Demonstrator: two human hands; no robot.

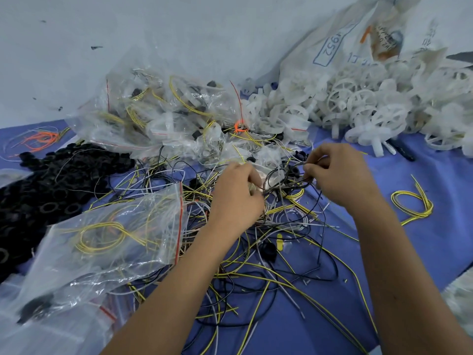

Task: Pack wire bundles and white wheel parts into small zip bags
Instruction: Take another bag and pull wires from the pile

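A few black wires are pinched between the curled left hand and right hand, apparently to be pulled free of the tangle beneath them, with bags kept left and wheels beyond the right hand.

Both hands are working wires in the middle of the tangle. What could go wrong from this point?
1. The black wires pinched between left hand and right hand run into the loose wire tangle; pulling may drag neighbouring strands along.
2. The open zip bag lies on the tangle's edge and could get shoved.
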